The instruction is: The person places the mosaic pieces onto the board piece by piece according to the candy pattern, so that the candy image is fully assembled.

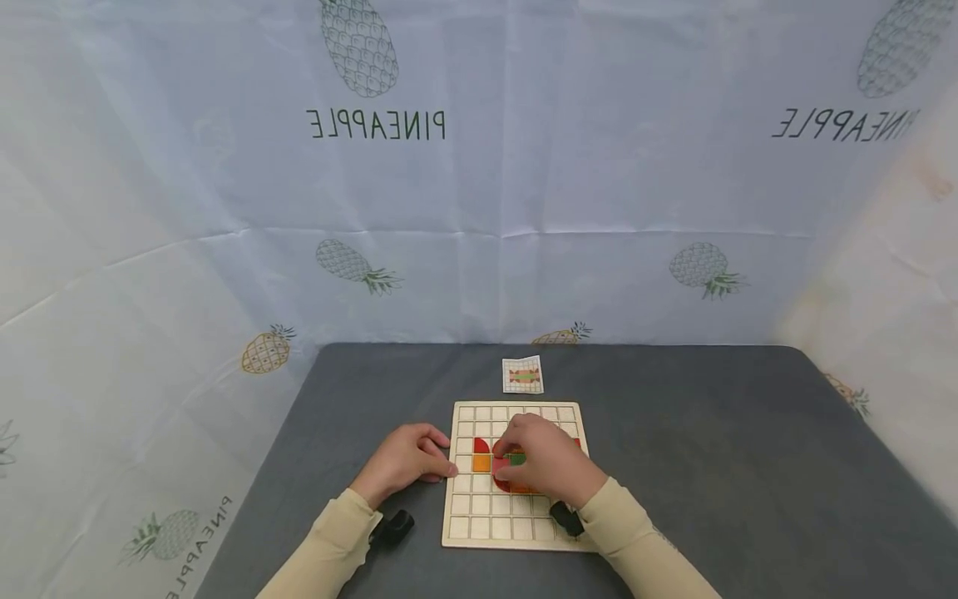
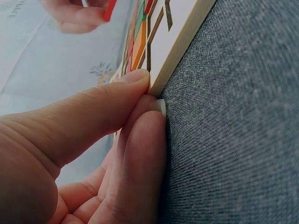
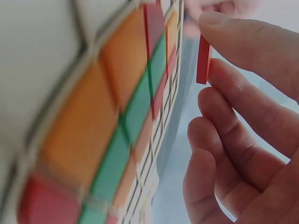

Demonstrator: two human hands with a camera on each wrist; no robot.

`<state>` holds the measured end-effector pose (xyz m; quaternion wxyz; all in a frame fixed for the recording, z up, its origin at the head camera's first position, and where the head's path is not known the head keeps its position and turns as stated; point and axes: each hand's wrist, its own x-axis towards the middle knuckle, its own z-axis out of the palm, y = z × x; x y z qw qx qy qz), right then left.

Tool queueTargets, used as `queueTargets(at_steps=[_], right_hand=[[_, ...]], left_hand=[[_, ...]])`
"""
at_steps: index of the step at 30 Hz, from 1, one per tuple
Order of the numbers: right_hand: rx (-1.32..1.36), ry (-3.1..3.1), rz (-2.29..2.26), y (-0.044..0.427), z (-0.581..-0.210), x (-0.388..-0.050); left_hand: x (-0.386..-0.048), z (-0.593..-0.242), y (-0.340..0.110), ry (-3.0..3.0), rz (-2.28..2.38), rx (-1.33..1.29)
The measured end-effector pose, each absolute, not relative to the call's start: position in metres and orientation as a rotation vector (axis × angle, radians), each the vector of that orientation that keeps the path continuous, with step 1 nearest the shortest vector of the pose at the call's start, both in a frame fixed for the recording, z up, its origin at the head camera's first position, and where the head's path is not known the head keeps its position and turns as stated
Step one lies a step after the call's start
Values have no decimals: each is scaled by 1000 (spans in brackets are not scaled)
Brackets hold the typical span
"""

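Note:
A wooden grid board (image 1: 460,528) lies on the dark table, with colored tiles set in its middle rows. My left hand (image 1: 407,457) pinches the board's left edge, thumb on top and fingers against the side. My right hand (image 1: 550,457) is over the middle of the board and pinches a red tile (image 3: 204,60) between thumb and index finger, held off the surface. Around it on the board are an orange tile (image 1: 481,463), a red rounded tile (image 1: 481,446) and green tiles (image 3: 140,109). The right hand hides part of the pattern in the head view.
A small printed card (image 1: 522,376) with a colored grid pattern lies behind the board. The dark table (image 1: 696,466) extends to both sides. A white cloth (image 1: 479,191) with pineapple prints hangs behind and around it.

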<state>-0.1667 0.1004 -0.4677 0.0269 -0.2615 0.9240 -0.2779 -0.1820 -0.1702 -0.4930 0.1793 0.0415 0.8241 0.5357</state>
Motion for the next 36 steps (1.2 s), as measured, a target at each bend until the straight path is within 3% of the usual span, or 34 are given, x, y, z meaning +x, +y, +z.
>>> queueTargets(at_steps=[9, 36], right_hand=[[-872, 2870, -760, 79, -477, -160], [-959, 2895, -684, 71, -478, -157]], left_hand=[[-181, -492, -170, 2328, 1524, 129], [-182, -493, -169, 2362, 1502, 129]])
